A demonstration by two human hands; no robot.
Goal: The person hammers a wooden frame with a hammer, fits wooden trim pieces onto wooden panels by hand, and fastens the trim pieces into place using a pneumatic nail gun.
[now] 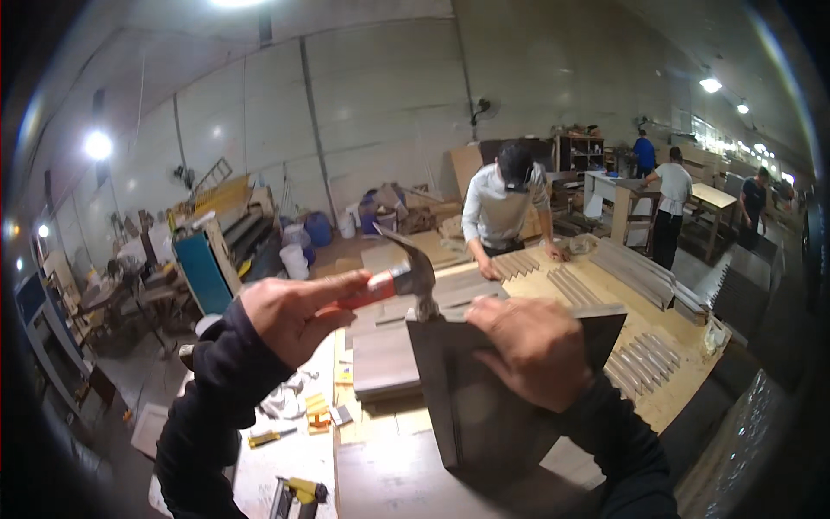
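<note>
Here, left grip (pixel 290 316) wraps handle of claw hammer (pixel 418 273), head just rightward at top edge of dark panel (pixel 471 402); right grip (pixel 533 348) clasps that edge, thumb on near side.

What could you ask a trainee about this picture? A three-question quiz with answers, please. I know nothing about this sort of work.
1. Which hand holds the hammer?
2. True or false: the right hand grips the dark panel at its upper edge.
3. What does the co-worker in the pale top wear on their head?
A) a yellow helmet
B) a dark cap
C) a red scarf

Key:
1. The left hand.
2. True.
3. B.
</note>
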